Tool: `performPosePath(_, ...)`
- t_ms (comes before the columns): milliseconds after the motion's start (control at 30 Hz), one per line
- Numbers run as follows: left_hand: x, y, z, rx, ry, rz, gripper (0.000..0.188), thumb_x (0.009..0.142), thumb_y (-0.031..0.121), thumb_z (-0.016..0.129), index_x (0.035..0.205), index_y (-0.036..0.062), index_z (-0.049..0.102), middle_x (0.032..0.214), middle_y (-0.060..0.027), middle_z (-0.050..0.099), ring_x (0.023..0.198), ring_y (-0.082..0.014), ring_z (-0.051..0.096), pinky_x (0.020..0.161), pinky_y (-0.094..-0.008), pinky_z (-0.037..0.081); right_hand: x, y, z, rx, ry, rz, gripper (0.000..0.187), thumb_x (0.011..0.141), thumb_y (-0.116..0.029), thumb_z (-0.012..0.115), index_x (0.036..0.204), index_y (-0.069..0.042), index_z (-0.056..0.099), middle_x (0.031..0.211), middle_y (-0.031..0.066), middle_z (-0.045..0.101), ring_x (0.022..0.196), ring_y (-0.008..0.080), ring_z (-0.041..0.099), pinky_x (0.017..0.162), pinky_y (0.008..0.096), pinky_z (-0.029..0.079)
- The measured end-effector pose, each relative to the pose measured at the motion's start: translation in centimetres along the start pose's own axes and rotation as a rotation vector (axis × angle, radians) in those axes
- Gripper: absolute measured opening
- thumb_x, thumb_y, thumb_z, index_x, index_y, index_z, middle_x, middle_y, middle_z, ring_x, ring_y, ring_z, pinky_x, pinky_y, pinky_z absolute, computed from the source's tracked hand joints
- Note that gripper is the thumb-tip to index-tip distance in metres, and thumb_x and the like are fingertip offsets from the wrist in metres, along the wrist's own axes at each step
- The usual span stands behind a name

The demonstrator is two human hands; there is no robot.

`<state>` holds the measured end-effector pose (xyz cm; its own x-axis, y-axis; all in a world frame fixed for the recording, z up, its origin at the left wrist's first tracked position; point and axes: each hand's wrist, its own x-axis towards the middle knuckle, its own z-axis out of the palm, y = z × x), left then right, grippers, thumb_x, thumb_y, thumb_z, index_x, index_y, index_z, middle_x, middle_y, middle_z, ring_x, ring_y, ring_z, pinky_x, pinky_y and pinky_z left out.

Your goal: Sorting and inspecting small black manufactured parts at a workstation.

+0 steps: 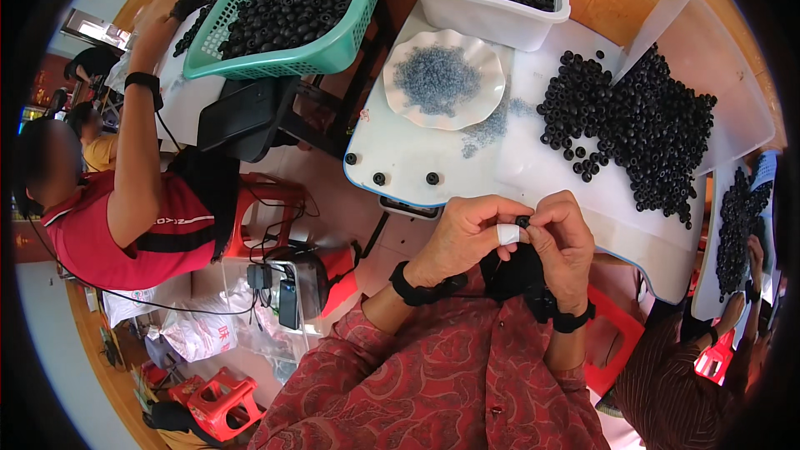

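Just beyond the table's near edge, my two hands meet fingertip to fingertip. My left hand (pixel 463 236) is closed in a pinch, with white tape wrapped round one digit. A small round black part (pixel 522 221) sits between its fingertips. My right hand (pixel 565 237) pinches at the same part from the other side; whether it holds something smaller too is hidden. Ahead on the white table (pixel 525 171) is a wavy-edged white plate (pixel 397 104) of tiny translucent grey-blue rings (pixel 437 79). More of these rings lie spilled beside it. Several single black parts (pixel 432 178) stand near the front edge.
A large heap of black parts (pixel 633 121) spreads at the right, partly inside a tipped clear tub (pixel 737 75). A white bin (pixel 500 21) and a green basket (pixel 342 58) hold more. Co-workers sit left and right; red stools (pixel 225 404) stand on the floor.
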<state>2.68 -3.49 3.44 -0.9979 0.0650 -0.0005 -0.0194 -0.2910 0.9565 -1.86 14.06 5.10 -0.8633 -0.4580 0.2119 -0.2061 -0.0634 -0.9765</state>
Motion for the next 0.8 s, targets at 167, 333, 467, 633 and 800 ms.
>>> performPosePath(167, -0.2, -0.5, 0.7, -0.034, 0.048, 0.023, 0.023, 0.091, 0.002, 0.068, 0.113, -0.0031, 0.069, 0.087, -0.0067, 0.070, 0.070, -0.0100, 0.067, 0.059, -0.0222, 0.055, -0.3, 0.0, 0.3, 0.057, 0.033, 0.012, 0.008, 0.093, 0.003, 0.062, 0.097, -0.002, 0.056, 0.099, 0.0046, 0.050, 0.084, 0.0110, 0.053, 0.076, 0.0237, 0.048)
performPosePath(333, 0.3, -0.6, 0.7, -0.097, 0.006, 0.037, 0.025, 0.091, 0.002, 0.068, 0.115, -0.0030, 0.068, 0.091, -0.0075, 0.069, 0.073, -0.0110, 0.066, 0.062, -0.0221, 0.055, -0.9, 0.4, -0.1, 0.291, 0.043, 0.103, 0.008, 0.094, 0.001, 0.061, 0.100, -0.002, 0.055, 0.097, 0.0031, 0.052, 0.084, 0.0098, 0.055, 0.075, 0.0236, 0.048)
performPosePath(467, 0.6, -1.1, 0.8, -0.169, -0.004, 0.094, 0.026, 0.091, 0.000, 0.068, 0.117, -0.0026, 0.068, 0.094, -0.0076, 0.067, 0.075, -0.0117, 0.066, 0.063, -0.0220, 0.055, -1.1, 0.7, 0.1, 0.280, 0.099, 0.116, 0.007, 0.095, 0.000, 0.061, 0.101, -0.001, 0.056, 0.097, 0.0025, 0.055, 0.082, 0.0090, 0.056, 0.075, 0.0235, 0.048)
performPosePath(633, 0.6, -0.8, 0.8, -0.135, 0.004, 0.035, 0.028, 0.091, -0.001, 0.068, 0.118, -0.0025, 0.067, 0.093, -0.0065, 0.068, 0.076, -0.0110, 0.066, 0.063, -0.0220, 0.055, -0.9, 0.6, 0.3, 0.243, 0.134, 0.101, 0.010, 0.095, -0.001, 0.062, 0.105, 0.000, 0.059, 0.100, 0.0029, 0.058, 0.082, 0.0089, 0.057, 0.075, 0.0232, 0.048)
performPosePath(800, 0.5, -0.9, 0.7, -0.149, 0.012, -0.012, 0.028, 0.092, 0.000, 0.066, 0.120, -0.0028, 0.066, 0.092, -0.0058, 0.068, 0.077, -0.0106, 0.065, 0.064, -0.0221, 0.056, -1.1, 0.7, 0.5, 0.224, 0.159, 0.129, 0.009, 0.095, 0.000, 0.062, 0.105, 0.001, 0.061, 0.099, 0.0032, 0.061, 0.083, 0.0085, 0.057, 0.074, 0.0229, 0.048)
